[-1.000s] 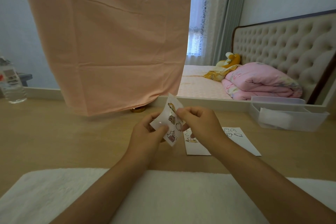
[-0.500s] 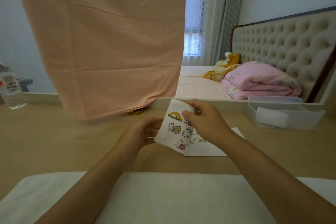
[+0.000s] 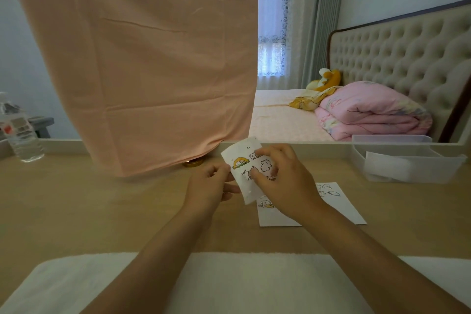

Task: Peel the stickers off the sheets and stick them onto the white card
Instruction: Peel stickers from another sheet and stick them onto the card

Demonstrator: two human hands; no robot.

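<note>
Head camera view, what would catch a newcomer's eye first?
A big peach cloth hangs across the upper left, reaching down to the desk. At center, the left hand holds a sticker sheet while the right hand pinches at its printed face, just above a white card lying on the desk. A folded pink quilt sits on the bed at right.

You are wearing the single wide-angle camera on your head, facing forward and tilting down over the wooden table [image 3: 89, 211], sitting close above your left hand [image 3: 207, 186] and right hand [image 3: 285, 181], both reaching in from 6 o'clock, bed [image 3: 280, 120] showing toward 2 o'clock
</note>
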